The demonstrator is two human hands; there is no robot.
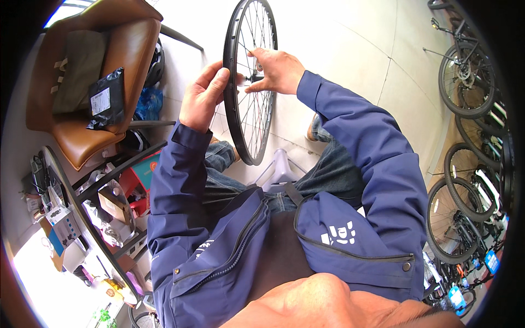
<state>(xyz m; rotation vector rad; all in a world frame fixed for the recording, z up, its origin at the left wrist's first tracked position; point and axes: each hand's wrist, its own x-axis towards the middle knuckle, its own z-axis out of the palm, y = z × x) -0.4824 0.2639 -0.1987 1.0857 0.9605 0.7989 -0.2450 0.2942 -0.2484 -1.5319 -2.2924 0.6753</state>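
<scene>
- A person's left hand (pixel 205 97) pinches the rim (pixel 231 104) of a black bicycle wheel (pixel 233 123), upper centre of the frame
- The right hand (pixel 281 72), apart from the left, spreads its fingers at the hub (pixel 255 78); whether it clamps there is impossible to tell
- A brown chair (pixel 138 52) bears a dark package (pixel 108 99), upper left
- Bicycles (pixel 466 77) line the frame's right edge

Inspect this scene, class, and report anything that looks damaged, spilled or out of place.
Nothing looks clearly damaged or spilled. The one oddity is the black spoked wheel between the left hand and right hand: no tyre shows on it, unlike the bicycles along the right side.
</scene>
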